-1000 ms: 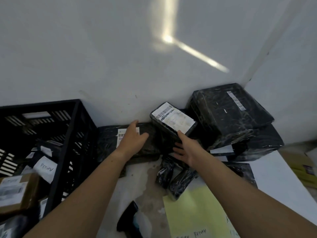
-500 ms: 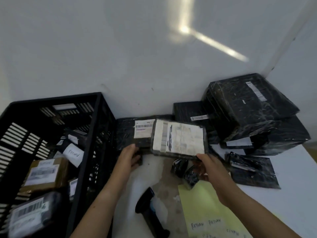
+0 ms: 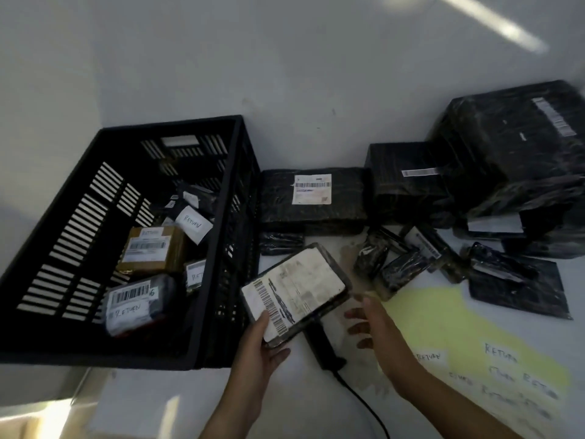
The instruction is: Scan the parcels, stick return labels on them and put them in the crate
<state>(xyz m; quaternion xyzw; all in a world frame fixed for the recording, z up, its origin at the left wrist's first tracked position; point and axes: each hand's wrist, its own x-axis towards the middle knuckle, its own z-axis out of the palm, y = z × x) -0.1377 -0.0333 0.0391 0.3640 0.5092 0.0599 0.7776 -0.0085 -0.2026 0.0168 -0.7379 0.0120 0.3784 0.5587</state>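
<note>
Head view: left hand (image 3: 264,353) grips a parcel (image 3: 297,289), empty right hand (image 3: 376,327) open beside the scanner (image 3: 319,340); a flat, uncovered barcode (image 3: 269,302) scans best.

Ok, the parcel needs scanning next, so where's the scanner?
Head view, lower centre: the scanner lies on the table right of the crate, between left hand and right hand, partly under the parcel the left hand holds.

We've pulled labelled parcel (image 3: 296,291) away from wall pile, now over scanner (image 3: 323,343) beside crate (image 3: 218,248). Our left hand (image 3: 264,350) took over grip; our right hand (image 3: 373,324) let go, fingers loose.
</note>
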